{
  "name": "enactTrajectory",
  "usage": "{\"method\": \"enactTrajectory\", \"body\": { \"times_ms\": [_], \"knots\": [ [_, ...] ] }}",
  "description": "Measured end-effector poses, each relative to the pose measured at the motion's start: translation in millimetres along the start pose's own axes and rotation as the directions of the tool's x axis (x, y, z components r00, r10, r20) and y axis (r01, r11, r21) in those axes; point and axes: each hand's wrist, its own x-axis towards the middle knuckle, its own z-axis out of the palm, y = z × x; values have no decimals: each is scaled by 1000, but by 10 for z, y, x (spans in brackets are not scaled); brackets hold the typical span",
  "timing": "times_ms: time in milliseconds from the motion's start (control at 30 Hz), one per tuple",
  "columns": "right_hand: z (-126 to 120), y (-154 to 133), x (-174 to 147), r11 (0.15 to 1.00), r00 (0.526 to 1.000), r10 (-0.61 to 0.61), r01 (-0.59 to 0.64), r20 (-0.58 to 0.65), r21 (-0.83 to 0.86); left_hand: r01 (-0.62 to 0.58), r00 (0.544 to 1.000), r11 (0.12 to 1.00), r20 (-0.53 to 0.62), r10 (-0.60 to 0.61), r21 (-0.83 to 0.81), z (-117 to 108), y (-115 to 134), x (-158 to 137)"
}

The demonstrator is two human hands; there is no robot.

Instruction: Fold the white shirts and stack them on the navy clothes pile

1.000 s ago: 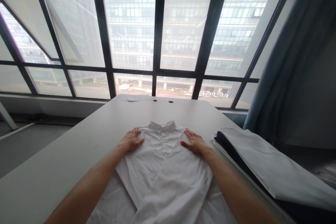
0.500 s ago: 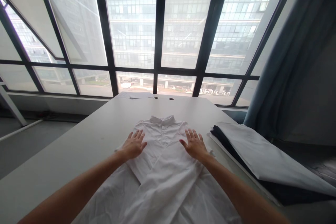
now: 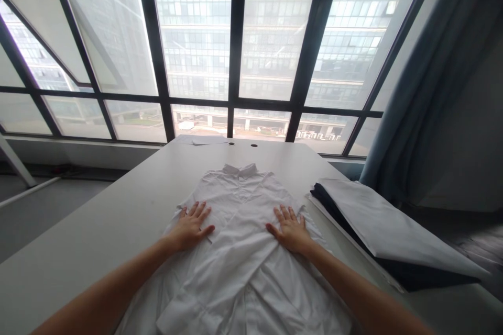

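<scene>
A white collared shirt (image 3: 236, 241) lies front side up on the white table (image 3: 129, 204), its collar pointing toward the window. My left hand (image 3: 189, 227) rests on the left side of the shirt with fingers spread. On the opposite side, my right hand (image 3: 290, 227) presses on the cloth, palm down and fingers apart. Neither hand grips anything. Creases run across the shirt's middle, and folded-over cloth, perhaps the sleeves, crosses the front below the hands. The shirt's lower end runs out of the bottom of the view.
A stack of folded white and dark navy cloth (image 3: 377, 220) lies along the table's right side. White sheets (image 3: 200, 140) lie at the far edge, beside two round holes. A blue-grey curtain (image 3: 408, 89) hangs at the right, and a wide black-framed window stands behind the table.
Both hands have slid down the shirt, toward me, and the left one also a little outward. More of the shirt's shoulders now shows above the fingers.
</scene>
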Motion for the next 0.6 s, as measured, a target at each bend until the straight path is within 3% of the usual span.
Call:
{"method": "enactTrajectory", "body": {
  "times_ms": [233,400,533,600],
  "knots": [
    [-96,52,841,1000,1000,-7,7,-19,4,-6,999,1000,-45,6,5,7,-287,774],
    [-144,91,1195,1000,1000,-11,11,-29,0,-13,999,1000,-42,14,9,-112,-404,1082],
    [-236,-55,1148,998,997,-48,45,-58,-53,-19,1000,1000,-1,19,15,-255,-120,1054],
    [-256,-217,1070,989,983,-138,131,-123,-68,-133,989,991,-61,132,-14,-253,168,969]
  ]
}}
